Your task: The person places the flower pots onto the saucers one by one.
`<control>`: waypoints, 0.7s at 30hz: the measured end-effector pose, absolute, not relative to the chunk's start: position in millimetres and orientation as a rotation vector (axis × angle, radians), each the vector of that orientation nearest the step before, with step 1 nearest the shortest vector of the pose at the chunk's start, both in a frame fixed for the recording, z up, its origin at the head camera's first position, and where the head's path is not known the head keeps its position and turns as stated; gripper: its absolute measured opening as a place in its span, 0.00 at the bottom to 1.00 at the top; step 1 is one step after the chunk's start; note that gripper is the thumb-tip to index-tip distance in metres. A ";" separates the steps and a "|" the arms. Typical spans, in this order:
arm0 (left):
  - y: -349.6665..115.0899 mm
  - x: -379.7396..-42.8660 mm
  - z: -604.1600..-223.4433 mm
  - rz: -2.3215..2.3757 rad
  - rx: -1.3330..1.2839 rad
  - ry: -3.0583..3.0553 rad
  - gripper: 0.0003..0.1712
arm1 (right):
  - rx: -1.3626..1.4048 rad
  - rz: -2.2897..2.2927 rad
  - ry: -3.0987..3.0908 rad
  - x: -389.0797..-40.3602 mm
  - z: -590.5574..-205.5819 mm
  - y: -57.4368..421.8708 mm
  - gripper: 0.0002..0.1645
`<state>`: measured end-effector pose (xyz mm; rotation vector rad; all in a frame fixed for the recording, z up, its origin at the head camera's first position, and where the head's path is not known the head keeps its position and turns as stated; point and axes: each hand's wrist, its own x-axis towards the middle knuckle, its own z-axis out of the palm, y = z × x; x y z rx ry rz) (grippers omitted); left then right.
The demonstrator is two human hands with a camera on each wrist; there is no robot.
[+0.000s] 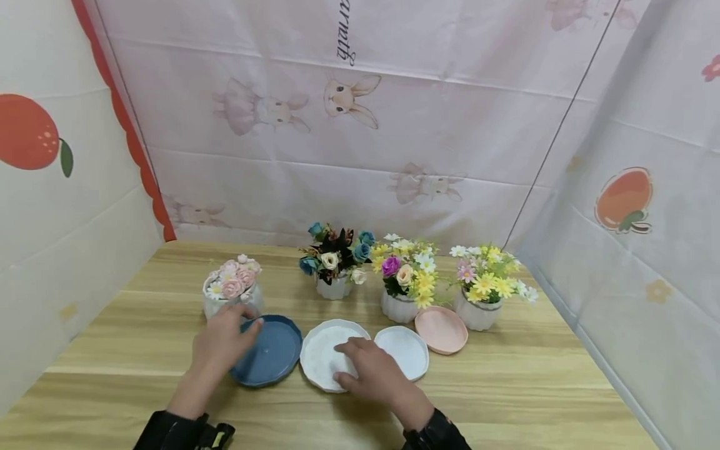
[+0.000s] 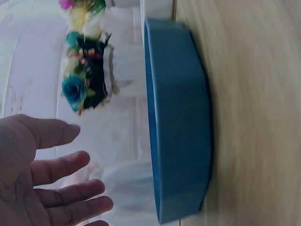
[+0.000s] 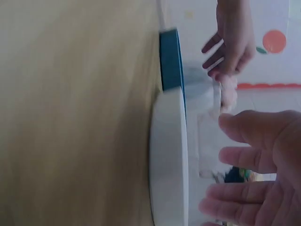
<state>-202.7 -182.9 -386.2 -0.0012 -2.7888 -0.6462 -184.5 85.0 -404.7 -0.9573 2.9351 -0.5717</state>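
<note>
My left hand [image 1: 224,337] reaches over the left edge of a dark blue saucer [image 1: 274,353], its fingers close to a white pot of pink flowers [image 1: 232,281]. In the left wrist view its fingers are spread with nothing between them, and the side of the blue saucer [image 2: 181,117] stands close by. Over a scalloped white saucer [image 1: 323,359] hovers my right hand [image 1: 374,375], fingers extended and loose. The right wrist view has that hand [image 3: 263,165] just above the white saucer's rim [image 3: 171,160], holding nothing.
A smaller white saucer [image 1: 407,353] and a pink saucer [image 1: 441,331] continue the row rightward. Behind stand white pots with blue roses [image 1: 334,250], mixed yellow and purple flowers [image 1: 410,269], and yellow daisies [image 1: 489,281]. Printed cloth walls [image 1: 281,200] enclose the wooden table [image 1: 506,400].
</note>
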 end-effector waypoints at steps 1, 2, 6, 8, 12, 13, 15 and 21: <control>-186.7 -203.0 -386.2 -0.656 0.034 -2.773 0.12 | -0.986 -0.567 2.915 -182.5 -405.3 80.9 0.25; -190.2 -203.0 -385.9 -0.670 0.069 -2.763 0.11 | -1.015 -0.562 2.895 -180.5 -405.9 76.9 0.25; -201.7 -203.6 -382.9 -0.717 0.176 -2.750 0.13 | -1.102 -0.549 2.838 -174.2 -407.1 63.9 0.25; -206.0 -204.2 -380.6 -0.747 0.215 -2.746 0.15 | -1.157 -0.527 2.843 -172.5 -407.5 58.7 0.25; -213.4 -206.7 -376.0 -0.821 0.313 -2.733 0.21 | -1.255 -0.461 2.852 -169.9 -409.1 49.4 0.26; -215.2 -207.7 -375.3 -0.841 0.343 -2.725 0.24 | -1.268 -0.439 2.852 -169.2 -409.2 47.2 0.27; -219.0 -210.4 -374.7 -0.897 0.389 -2.701 0.29 | -1.283 -0.412 2.827 -167.6 -409.2 43.1 0.28; -229.3 -221.0 -378.4 -1.049 0.423 -2.658 0.49 | -1.305 -0.360 2.748 -163.3 -407.6 31.1 0.33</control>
